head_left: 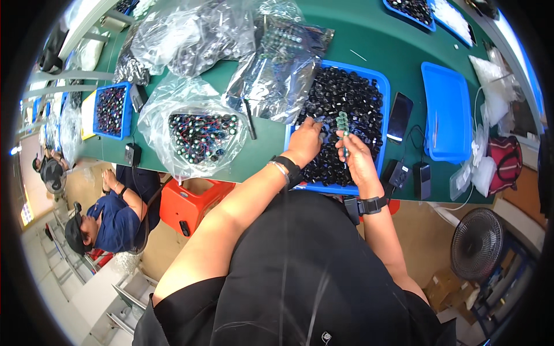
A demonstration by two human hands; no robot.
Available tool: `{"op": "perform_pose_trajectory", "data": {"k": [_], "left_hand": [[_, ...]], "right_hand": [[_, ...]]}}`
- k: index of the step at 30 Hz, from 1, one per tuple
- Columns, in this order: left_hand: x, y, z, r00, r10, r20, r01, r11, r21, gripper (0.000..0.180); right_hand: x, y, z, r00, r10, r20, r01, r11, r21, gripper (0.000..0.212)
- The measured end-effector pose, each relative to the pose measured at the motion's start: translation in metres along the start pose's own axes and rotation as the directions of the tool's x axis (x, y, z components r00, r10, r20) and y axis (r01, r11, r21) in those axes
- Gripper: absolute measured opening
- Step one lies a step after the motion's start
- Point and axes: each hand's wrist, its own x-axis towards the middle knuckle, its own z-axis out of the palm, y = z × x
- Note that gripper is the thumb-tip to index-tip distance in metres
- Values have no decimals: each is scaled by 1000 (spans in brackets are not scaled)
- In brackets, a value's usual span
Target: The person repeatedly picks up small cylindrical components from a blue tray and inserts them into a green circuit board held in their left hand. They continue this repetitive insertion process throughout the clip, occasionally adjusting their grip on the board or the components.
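Note:
A blue tray (385,109) full of small black round parts (358,92) lies in front of me on the green table. Over its right half, my right hand (359,158) pinches a narrow green strip of small round circuit boards (342,122), which points away from me. My left hand (306,140) is above the tray's left side with its fingers pressed together. What those fingers hold, if anything, is too small to make out. Left of the tray, a clear plastic bag (156,124) holds round parts with red and dark wires (202,137).
Plastic bags (190,34) cover the far left. A black pen (250,120) lies beside the wired parts. Right of the tray are a phone (400,117), a black adapter (396,174) and stacked blue trays (449,112). Another person (118,213) sits at left near a red stool (187,202).

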Motion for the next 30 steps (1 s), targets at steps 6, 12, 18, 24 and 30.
{"op": "perform_pose_trajectory", "data": {"k": [6, 12, 18, 24, 30], "left_hand": [[6, -7, 8, 995, 43, -88, -52, 993, -103, 27], [1, 2, -28, 906, -189, 380, 415, 581, -701, 21], [-10, 26, -76, 935, -75, 347, 351, 338, -873, 28], [-19, 25, -96, 936, -72, 344, 352, 228, -908, 34], [-24, 32, -110, 933, -98, 346, 359, 273, -892, 35]], "right_hand": [[-2, 4, -7, 1000, 11, -22, -10, 1000, 15, 29], [-2, -13, 1, 998, -30, 61, 33, 998, -57, 30], [-3, -24, 24, 986, -69, 152, 97, 979, -182, 22], [-7, -38, 37, 973, -133, 187, 179, 949, -258, 24], [-8, -42, 51, 954, -188, 233, 246, 935, -256, 14]]}}
